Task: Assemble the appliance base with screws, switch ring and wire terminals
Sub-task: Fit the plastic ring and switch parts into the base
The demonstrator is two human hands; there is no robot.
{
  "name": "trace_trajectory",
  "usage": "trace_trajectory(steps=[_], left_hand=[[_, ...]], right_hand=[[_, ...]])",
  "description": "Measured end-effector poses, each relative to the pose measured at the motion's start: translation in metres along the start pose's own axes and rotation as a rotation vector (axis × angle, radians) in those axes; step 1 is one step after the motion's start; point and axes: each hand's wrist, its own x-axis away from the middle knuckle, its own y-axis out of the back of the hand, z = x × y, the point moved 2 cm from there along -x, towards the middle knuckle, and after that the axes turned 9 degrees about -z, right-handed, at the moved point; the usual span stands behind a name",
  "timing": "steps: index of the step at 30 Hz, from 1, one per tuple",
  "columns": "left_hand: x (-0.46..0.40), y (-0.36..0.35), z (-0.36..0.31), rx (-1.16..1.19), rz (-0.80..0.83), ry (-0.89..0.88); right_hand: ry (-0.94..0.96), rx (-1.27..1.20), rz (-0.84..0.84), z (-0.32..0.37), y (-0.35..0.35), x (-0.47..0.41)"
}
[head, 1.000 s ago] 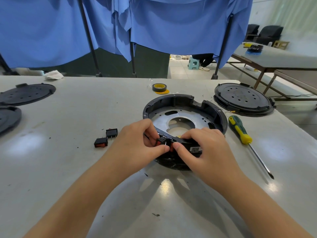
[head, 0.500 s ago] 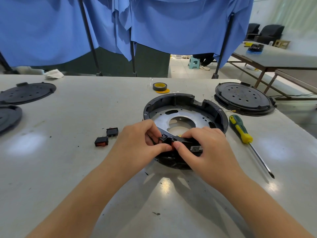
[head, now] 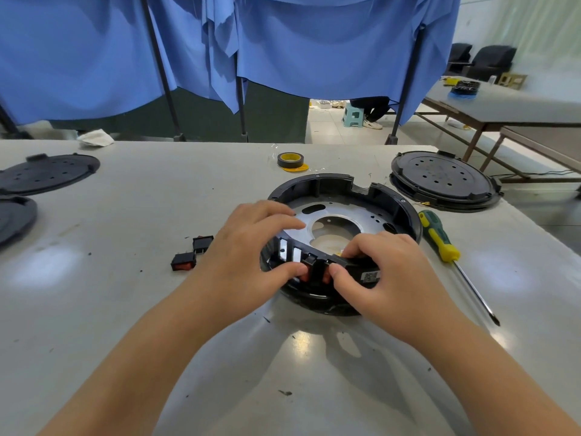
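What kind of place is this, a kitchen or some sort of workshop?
Most likely a small assembly workshop. A round appliance base lies on a plain work table beside a screwdriver, with loose rocker switches and more black base plates nearby.

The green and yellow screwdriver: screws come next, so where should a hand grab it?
Grip the screwdriver by its thick green-and-yellow handle, coming from above with the right hand. It lies flat right of the base, handle away from the person, tip towards them.
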Motion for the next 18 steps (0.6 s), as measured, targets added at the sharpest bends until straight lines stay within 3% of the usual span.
trace_trajectory(steps=[4,18], left_hand=[[0.003,-0.008,0.001,0.068,0.072,-0.010],[0.002,-0.014,0.004,0.092,0.010,0.007]], right_hand=[[0.012,0.007,-0.034,0.004,-0.002,-0.001],[-0.065,-0.085,-0.122,0.007,-0.007,0.001]])
